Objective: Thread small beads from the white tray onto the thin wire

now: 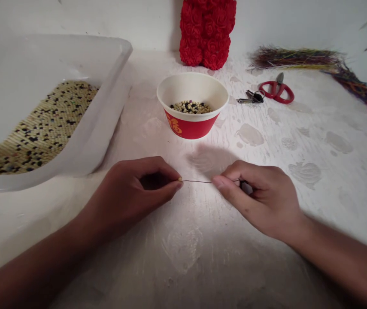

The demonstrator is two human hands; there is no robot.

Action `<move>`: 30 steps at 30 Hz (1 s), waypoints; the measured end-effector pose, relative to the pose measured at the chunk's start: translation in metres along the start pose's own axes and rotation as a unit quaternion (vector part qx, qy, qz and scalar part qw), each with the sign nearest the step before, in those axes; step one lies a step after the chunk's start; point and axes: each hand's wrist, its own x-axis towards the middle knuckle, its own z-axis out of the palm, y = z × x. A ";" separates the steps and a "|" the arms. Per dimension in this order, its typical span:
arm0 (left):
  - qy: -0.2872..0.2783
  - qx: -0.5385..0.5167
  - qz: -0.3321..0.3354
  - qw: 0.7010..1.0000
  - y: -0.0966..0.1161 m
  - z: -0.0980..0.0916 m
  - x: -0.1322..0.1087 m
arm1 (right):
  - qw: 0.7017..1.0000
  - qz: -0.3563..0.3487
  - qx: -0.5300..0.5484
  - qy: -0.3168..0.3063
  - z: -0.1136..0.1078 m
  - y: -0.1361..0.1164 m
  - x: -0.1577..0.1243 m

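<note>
Between the thumb and forefinger of my left hand (138,186) is a small pale bead (180,179). A thin dark wire (198,181) runs level from the bead across to my right hand (260,195), which pinches it between thumb and forefinger. A short end of the wire shows past the right fingertips. Both hands hover over the table, in front of a red and white paper bowl (192,126). Many small beads (192,107), mostly cream and black, lie in the bowl.
At left stands a translucent plastic tub (119,94) with cream and black beads (48,124). A red rose-covered figure (207,34) stands behind the bowl. Farther right lie keys (252,97), red-handled scissors (277,91) and bundles of coloured wires (295,59) on the white patterned table (183,257).
</note>
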 end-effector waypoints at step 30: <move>0.001 0.024 0.007 1.000 0.005 0.001 -0.001 | 0.998 -0.012 0.005 -0.063 0.002 0.001 -0.001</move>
